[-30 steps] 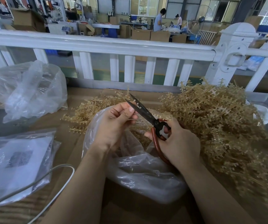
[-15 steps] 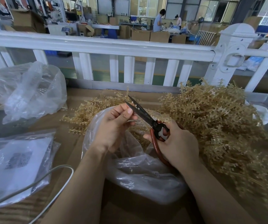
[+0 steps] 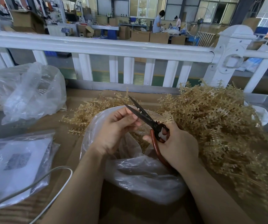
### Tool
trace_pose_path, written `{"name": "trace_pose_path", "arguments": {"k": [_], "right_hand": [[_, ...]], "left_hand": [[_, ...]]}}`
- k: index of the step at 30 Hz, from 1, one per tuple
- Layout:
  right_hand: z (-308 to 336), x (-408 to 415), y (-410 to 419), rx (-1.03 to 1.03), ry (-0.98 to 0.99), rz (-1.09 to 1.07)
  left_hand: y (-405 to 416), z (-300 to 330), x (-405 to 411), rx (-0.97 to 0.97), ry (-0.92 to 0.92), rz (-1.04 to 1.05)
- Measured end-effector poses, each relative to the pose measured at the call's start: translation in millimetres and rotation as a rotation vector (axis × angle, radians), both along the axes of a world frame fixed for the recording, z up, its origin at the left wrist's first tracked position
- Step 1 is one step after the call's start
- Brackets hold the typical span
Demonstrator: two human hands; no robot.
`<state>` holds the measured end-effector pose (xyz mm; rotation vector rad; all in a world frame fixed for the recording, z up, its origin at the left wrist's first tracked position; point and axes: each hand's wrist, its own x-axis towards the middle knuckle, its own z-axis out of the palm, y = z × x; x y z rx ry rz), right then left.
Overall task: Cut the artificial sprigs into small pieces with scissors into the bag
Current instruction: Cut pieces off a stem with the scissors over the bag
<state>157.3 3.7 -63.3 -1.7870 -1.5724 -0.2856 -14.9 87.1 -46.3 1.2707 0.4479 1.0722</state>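
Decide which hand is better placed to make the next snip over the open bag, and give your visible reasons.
The right hand. It already grips the red handles of the scissors, whose blades stand open above the clear plastic bag. The left hand only pinches at the blades, apparently feeding a small sprig piece.

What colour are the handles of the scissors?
The black-bladed metal scissors have reddish-brown handles, seen in the head view, gripped by the right hand.

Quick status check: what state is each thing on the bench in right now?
Scissors: blades open, held in right hand.
Left hand: pinching a tiny piece at the blades.
Bag: mouth open under both hands.
Sprig pile: heaped, uncut, right of bag.
Crumpled bag: lying far left.
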Motion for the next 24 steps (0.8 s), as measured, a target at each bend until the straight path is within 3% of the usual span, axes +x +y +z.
{"name": "trace_pose_path", "arguments": {"k": [17, 24], "right_hand": [[-0.3, 1.4, 1.6, 0.034, 0.021, 0.039], [-1.5, 1.1, 0.4, 0.006, 0.014, 0.053]], "left_hand": [[2.5, -2.0, -1.2, 0.003, -0.021, 0.009], [-2.3, 1.2, 0.8, 0.138, 0.129, 0.114]]}}
